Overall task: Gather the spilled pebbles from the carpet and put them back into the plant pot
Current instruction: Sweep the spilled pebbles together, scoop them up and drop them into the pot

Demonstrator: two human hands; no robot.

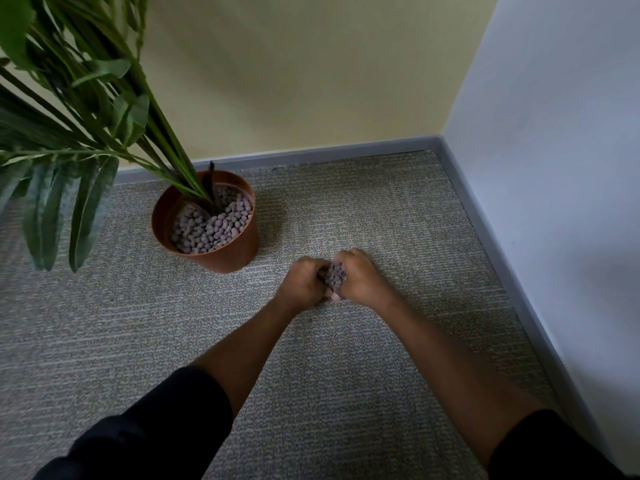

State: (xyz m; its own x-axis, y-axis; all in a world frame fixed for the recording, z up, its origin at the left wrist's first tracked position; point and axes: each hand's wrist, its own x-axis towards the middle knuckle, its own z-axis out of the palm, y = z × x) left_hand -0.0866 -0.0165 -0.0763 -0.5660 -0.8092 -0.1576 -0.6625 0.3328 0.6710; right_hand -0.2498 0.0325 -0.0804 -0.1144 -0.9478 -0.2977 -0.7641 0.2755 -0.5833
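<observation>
A terracotta plant pot stands on the grey carpet near the back wall, filled with grey-purple pebbles around the stems of a tall green plant. To its right, low over the carpet, my left hand and my right hand are cupped together around a heap of pebbles that shows between them. Whether the heap still rests on the carpet is hidden by the hands.
A yellow wall closes the back and a pale blue wall the right side, both with a grey skirting board. Long leaves overhang the carpet at the left. Open carpet lies in front of and behind the hands.
</observation>
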